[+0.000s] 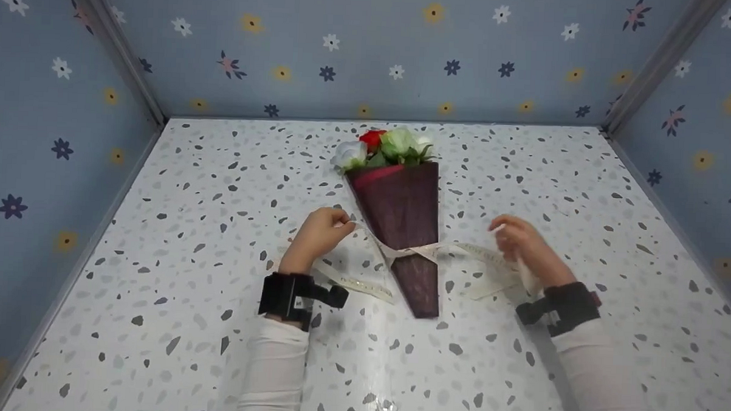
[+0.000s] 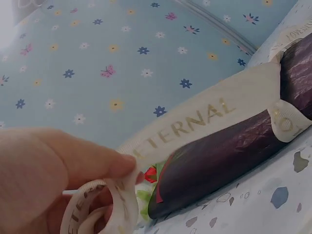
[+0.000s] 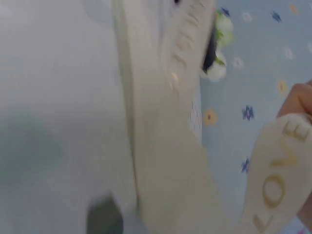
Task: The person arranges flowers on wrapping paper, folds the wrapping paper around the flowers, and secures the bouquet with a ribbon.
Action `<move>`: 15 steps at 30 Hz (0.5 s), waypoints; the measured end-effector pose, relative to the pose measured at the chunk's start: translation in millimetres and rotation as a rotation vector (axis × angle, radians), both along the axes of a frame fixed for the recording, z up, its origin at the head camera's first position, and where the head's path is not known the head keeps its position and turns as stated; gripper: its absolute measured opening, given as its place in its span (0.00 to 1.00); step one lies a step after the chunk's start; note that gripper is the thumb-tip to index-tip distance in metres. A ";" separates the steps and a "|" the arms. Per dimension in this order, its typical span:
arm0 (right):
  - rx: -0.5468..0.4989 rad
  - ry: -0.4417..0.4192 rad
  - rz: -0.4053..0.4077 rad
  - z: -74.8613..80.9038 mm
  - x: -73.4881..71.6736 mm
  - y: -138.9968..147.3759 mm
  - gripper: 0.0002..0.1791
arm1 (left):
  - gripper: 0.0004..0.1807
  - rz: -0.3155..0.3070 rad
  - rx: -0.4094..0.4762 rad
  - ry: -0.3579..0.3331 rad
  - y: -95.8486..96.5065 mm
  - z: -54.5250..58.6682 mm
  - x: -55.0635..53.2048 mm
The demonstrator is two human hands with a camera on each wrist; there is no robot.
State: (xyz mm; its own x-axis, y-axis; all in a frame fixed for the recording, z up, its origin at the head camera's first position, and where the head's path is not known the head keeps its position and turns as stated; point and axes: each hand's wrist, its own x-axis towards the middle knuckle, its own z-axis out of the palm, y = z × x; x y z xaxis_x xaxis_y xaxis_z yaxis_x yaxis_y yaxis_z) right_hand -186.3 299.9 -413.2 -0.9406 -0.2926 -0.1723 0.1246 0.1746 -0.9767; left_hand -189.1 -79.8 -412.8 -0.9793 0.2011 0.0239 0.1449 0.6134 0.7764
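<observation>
A bouquet wrapped in dark purple paper (image 1: 399,206) lies on the table, its red, white and pale green flowers (image 1: 398,144) toward the back wall. Around its lower part runs a cream ribbon (image 1: 421,251), crossed at the front and printed with gold letters. My left hand (image 1: 319,234) pinches one end left of the wrap; in the left wrist view the ribbon (image 2: 195,122) stretches from the fingers to the wrap, with a loop below them. To the right, my right hand (image 1: 528,251) holds the other end with curled fingers. The right wrist view shows ribbon (image 3: 161,122), blurred.
Speckled white tabletop (image 1: 208,182) surrounds the bouquet. Flower-patterned blue panels (image 1: 371,53) stand at the back and both sides. A loose ribbon tail (image 1: 356,285) lies near the left wrist, and more ribbon (image 1: 490,289) trails beside the right hand.
</observation>
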 end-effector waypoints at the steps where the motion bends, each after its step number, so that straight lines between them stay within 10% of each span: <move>1: 0.183 0.041 0.061 -2.2 0.1 -14.3 0.10 | 0.09 -0.001 0.037 0.006 2.8 -0.2 0.0; 5: 0.649 0.257 0.229 -9.1 0.9 -56.4 0.25 | 0.10 0.003 0.242 0.011 14.5 -0.4 0.7; 15: 0.840 0.538 0.277 -13.7 -2.4 -77.2 0.08 | 0.16 -0.058 0.688 -0.068 39.0 -2.6 3.3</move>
State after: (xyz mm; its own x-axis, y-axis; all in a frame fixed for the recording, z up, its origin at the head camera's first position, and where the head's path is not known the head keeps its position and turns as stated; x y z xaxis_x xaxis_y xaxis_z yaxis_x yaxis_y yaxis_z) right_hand -188.7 222.8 -427.0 -0.8715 -0.4904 0.0024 -0.4408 0.7814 -0.4417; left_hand -185.9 -40.8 -415.4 -0.9711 0.2146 0.1042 0.1004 -0.0285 0.9945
